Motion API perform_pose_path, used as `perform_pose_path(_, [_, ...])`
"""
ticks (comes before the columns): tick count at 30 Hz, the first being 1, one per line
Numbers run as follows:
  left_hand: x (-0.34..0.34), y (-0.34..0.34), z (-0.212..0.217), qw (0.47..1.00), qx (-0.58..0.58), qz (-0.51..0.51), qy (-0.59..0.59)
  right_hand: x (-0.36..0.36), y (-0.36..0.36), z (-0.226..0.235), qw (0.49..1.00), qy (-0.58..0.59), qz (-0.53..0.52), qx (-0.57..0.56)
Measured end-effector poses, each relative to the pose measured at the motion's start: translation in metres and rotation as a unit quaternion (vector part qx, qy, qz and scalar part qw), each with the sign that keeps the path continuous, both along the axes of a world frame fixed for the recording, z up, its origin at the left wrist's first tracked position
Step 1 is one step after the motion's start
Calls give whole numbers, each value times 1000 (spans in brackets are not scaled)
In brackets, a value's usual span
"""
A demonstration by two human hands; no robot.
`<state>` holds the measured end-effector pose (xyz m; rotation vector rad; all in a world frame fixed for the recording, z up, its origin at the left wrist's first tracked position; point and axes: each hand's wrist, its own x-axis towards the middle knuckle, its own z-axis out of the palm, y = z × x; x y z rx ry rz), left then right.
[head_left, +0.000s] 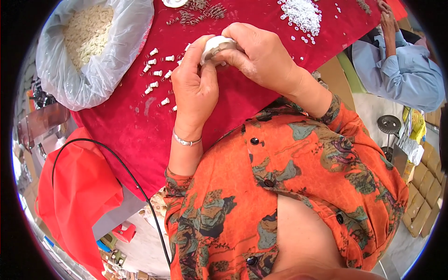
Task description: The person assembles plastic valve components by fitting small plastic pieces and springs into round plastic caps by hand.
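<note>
Above the red cloth, both my hands are closed on one round white plastic part (218,46), shaped like a cap or ring. My left hand (196,79) grips its left side between thumb and fingers. Along its right edge and top, my right hand (261,56) pinches it; the fingers hide much of the part. Left of my left hand, several small white plugs (154,61) with thin springs lie scattered. At the far edge are a heap of loose metal springs (200,13) and another white round part (175,2). A pile of small white rings (302,17) lies beyond my right hand.
A plastic-lined bag (116,70) full of small cream pieces (88,35) stands at the far left. The red tablecloth (112,135) hangs over the near edge. A black cable (126,170) curves past a red bag (77,186). Another person (401,74) sits at the right.
</note>
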<state>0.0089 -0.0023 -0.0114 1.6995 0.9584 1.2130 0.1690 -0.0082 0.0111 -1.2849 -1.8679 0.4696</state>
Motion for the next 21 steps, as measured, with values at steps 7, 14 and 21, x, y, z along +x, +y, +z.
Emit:
perform_pose_path(7, [4, -6, 9, 998, -55, -12, -32, 9, 0, 8, 990, 59, 22, -126])
perform_pose_path(14, [6, -6, 8, 995, -90, -19, -44, 14, 5, 4, 995, 16, 64, -71])
perform_pose_path(21, [11, -6, 11, 957, -204, -13, -208, 11, 7, 13, 994, 20, -1, -106])
